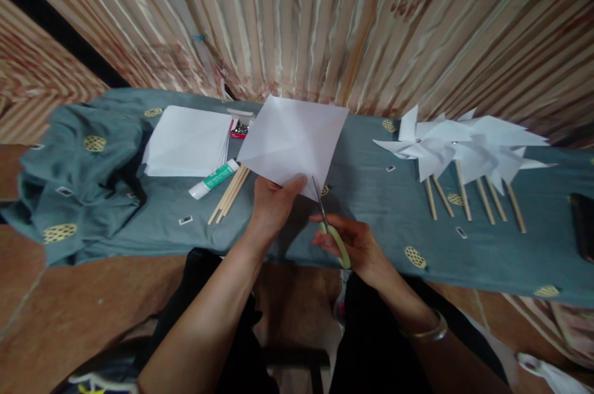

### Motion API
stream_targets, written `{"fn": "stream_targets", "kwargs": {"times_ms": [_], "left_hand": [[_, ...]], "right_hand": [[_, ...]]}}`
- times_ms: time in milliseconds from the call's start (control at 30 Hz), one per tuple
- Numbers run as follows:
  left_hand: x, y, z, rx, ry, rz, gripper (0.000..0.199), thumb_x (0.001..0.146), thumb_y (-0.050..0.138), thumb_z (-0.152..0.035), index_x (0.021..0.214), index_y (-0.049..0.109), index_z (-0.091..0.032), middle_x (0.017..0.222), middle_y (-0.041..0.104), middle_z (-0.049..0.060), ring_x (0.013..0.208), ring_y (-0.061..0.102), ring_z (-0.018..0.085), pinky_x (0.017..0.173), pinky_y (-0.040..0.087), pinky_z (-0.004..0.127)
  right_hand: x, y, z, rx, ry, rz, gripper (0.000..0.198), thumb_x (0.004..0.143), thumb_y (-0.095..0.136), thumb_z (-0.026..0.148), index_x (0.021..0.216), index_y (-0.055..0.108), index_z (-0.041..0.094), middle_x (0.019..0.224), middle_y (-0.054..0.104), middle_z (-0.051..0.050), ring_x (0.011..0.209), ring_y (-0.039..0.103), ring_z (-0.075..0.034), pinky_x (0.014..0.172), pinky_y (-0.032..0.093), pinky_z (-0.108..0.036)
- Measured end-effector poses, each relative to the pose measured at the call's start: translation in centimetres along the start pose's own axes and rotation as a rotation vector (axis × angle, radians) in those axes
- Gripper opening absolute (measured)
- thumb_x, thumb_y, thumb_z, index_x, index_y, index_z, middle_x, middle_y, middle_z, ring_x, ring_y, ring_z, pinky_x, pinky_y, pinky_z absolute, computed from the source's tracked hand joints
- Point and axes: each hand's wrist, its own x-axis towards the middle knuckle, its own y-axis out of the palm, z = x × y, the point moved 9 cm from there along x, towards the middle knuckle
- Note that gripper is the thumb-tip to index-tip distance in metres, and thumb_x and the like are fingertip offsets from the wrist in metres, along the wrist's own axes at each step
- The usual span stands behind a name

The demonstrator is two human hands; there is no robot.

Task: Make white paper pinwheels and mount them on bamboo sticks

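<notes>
The left hand [273, 205] grasps the square white sheet [297, 140] at its near edge, thumb on top and fingers underneath. The sheet is tilted over the middle of the table [371, 227], in front of the person, with faint creases crossing it. The right hand [350, 239] has its grip around the pale green handles of the scissors [342, 248]. Their blades point away from the person at the sheet's near corner; blur makes it hard to say how deep they reach into the paper. A metal bangle [431, 329] circles the right wrist.

To the left lie a stack of white paper [188, 140], a small red box [239, 128] of metal bits, a white-and-green tube [213, 179] and a bundle of wooden sticks [231, 193]. Well apart to the right, white paper pinwheels [445, 131] overlap in a cluster, with 6 sticks pointing toward the person.
</notes>
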Motion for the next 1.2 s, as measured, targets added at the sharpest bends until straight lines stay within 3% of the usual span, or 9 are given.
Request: {"fn": "stream_targets", "kwargs": {"times_ms": [533, 1000, 1200], "left_hand": [[-0.1, 0.0, -0.1, 0.041, -0.005, 0.001, 0.012, 0.064, 0.072, -0.022, 0.074, 0.069, -0.017, 0.073, 0.072, 0.002, 0.077, 0.066, 0.02, 0.074, 0.051, 0.03], [0.0, -0.2, 0.0, 0.049, -0.01, -0.01, 0.015, 0.064, 0.074, -0.023, 0.077, 0.069, -0.016, 0.076, 0.073, 0.003, 0.08, 0.067, 0.02, 0.078, 0.052, 0.031], [-0.1, 0.0, -0.1, 0.022, -0.026, -0.003, 0.015, 0.064, 0.075, -0.022, 0.077, 0.07, -0.016, 0.075, 0.072, 0.003, 0.082, 0.067, 0.02, 0.078, 0.052, 0.03]], "right_hand": [[0.0, -0.1, -0.6, 0.056, 0.087, -0.018, 0.056, 0.068, 0.079, 0.052, 0.111, 0.071, 0.017, 0.07, 0.066, 0.0, 0.062, 0.059, -0.011, 0.06, 0.048, -0.025], [0.0, -0.2, -1.3, 0.18, 0.184, -0.085, 0.056, 0.054, 0.088, 0.045, 0.101, 0.074, 0.018, 0.061, 0.063, 0.004, 0.054, 0.056, -0.008, 0.056, 0.05, -0.023], [0.1, -0.1, -1.1, 0.157, 0.158, -0.085, 0.051, 0.056, 0.087, 0.044, 0.098, 0.075, 0.02, 0.06, 0.06, 0.005, 0.054, 0.056, -0.01, 0.056, 0.051, -0.025]]}}
